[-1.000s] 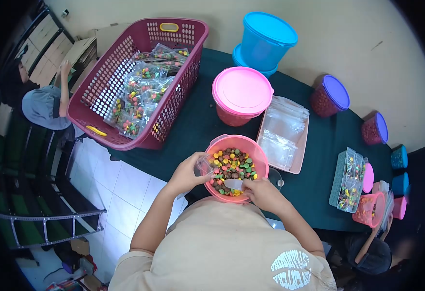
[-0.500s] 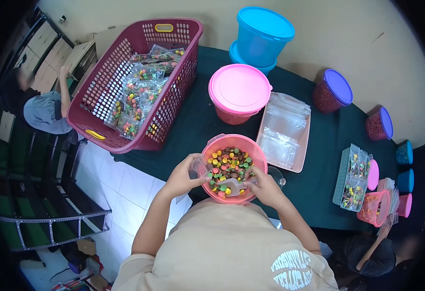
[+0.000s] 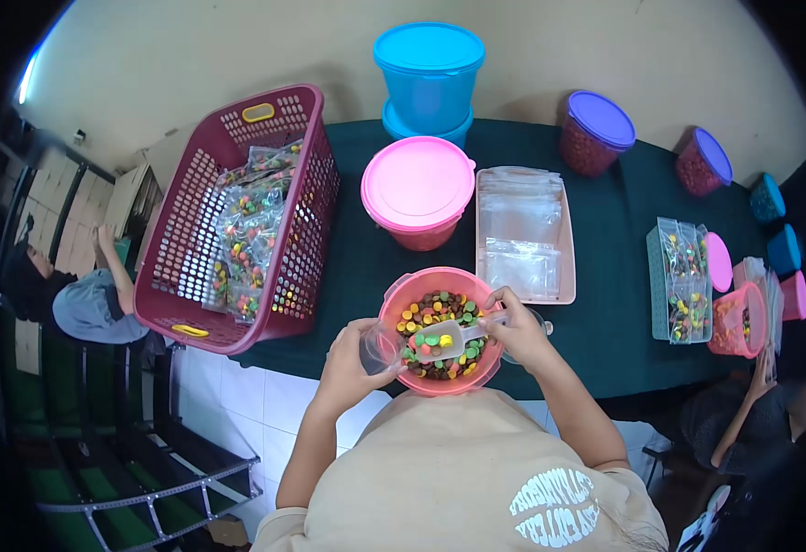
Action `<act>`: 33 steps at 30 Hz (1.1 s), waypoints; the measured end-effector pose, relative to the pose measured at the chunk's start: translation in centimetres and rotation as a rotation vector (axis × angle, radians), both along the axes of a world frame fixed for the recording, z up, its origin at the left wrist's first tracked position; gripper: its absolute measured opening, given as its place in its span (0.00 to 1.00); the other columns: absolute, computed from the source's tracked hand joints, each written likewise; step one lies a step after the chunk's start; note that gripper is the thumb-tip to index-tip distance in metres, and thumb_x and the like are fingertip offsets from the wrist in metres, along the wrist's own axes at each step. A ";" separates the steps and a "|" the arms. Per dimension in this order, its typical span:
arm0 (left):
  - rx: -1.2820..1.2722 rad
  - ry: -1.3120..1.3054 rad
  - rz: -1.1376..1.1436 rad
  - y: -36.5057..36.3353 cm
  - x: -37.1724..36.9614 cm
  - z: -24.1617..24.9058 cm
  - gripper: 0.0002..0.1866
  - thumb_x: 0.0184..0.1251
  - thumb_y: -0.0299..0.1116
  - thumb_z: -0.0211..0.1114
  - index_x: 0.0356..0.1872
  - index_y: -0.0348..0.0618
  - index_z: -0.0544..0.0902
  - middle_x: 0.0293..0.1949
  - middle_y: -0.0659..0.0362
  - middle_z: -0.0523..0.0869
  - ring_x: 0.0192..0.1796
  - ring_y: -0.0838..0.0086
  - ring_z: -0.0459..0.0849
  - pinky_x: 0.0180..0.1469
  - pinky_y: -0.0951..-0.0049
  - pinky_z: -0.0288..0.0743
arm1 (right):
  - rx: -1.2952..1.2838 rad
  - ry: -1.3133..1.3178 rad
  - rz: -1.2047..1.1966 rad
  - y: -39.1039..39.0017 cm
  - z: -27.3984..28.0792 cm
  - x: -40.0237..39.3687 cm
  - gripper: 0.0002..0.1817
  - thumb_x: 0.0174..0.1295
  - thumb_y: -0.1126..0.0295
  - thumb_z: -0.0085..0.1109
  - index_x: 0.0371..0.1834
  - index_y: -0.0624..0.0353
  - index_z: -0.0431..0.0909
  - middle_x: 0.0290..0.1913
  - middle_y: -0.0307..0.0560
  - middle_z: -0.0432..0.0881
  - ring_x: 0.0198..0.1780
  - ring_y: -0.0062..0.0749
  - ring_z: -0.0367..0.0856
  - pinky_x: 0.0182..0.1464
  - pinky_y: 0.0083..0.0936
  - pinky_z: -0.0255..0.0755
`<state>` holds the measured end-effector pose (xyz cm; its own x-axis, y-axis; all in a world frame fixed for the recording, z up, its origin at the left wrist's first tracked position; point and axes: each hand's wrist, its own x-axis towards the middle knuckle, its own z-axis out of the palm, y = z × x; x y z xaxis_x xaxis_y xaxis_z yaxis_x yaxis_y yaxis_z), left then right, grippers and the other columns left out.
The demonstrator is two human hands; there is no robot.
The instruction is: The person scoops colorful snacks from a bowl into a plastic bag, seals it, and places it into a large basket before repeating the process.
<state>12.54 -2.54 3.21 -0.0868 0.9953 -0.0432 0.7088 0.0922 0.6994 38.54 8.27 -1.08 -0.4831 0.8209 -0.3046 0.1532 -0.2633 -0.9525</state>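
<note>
A pink bucket (image 3: 469, 375) of colourful round candies stands in front of the person's torso. My right hand (image 3: 516, 329) grips the handle of a clear scoop (image 3: 447, 339), which carries several green, red and yellow candies above the bucket. At the bucket's left rim my left hand (image 3: 352, 366) is closed round a clear plastic cup (image 3: 380, 348), tilted towards the scoop. Behind the bucket is a tub with a pink lid (image 3: 418, 183). A pink tray (image 3: 566, 267) of clear bags (image 3: 520, 235) lies to its right.
A maroon basket (image 3: 306, 241) of filled candy bags stands left. Blue tubs (image 3: 428, 87) and purple-lidded tubs (image 3: 598, 133) line the wall. A green basket (image 3: 657, 299) sits right. One person (image 3: 99, 299) is at far left, another (image 3: 743, 419) at lower right.
The scoop has risen from among the candies and now holds several. The view has shifted, and the far-left person's arms have moved.
</note>
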 end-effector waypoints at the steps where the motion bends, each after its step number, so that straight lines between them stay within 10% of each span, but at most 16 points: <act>1: 0.000 0.004 -0.014 0.1 0.1 0.4 0.39 0.40 0.35 0.80 0.56 0.41 0.69 0.50 0.53 0.78 0.55 0.65 0.77 0.52 0.65 0.72 | 0.014 -0.001 -0.029 -0.1 0.3 0.1 0.12 0.63 0.73 0.59 0.44 0.55 0.65 0.30 0.39 0.77 0.27 0.18 0.75 0.29 0.18 0.68; 12: 0.011 0.191 -0.229 1.8 1.7 0.4 0.37 0.42 0.38 0.79 0.56 0.39 0.72 0.49 0.50 0.81 0.53 0.60 0.78 0.56 0.62 0.70 | 0.144 0.013 -0.164 -1.5 5.2 -1.4 0.12 0.61 0.72 0.60 0.42 0.57 0.66 0.31 0.42 0.77 0.37 0.25 0.79 0.38 0.25 0.73; 22: -0.546 -0.912 -0.534 5.4 -0.9 2.5 0.36 0.42 0.29 0.74 0.57 0.37 0.71 0.46 0.61 0.80 0.45 0.80 0.77 0.48 0.77 0.72 | 1.183 -0.136 0.275 -2.3 14.8 -2.6 0.11 0.53 0.70 0.64 0.39 0.57 0.75 0.32 0.45 0.79 0.40 0.40 0.79 0.48 0.36 0.70; 33: -0.529 -1.366 -0.716 7.5 -1.8 0.5 0.33 0.42 0.34 0.77 0.53 0.38 0.72 0.43 0.54 0.82 0.44 0.70 0.82 0.47 0.70 0.77 | 1.042 -0.133 -0.103 -3.7 15.6 3.2 0.09 0.50 0.77 0.64 0.34 0.60 0.75 0.30 0.47 0.78 0.35 0.40 0.78 0.41 0.31 0.71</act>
<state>10.69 4.91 3.75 0.7482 0.6629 -0.0260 -0.3757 0.4557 0.8070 41.74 4.60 14.56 -0.4106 0.7424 0.5293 0.2966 0.6577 -0.6924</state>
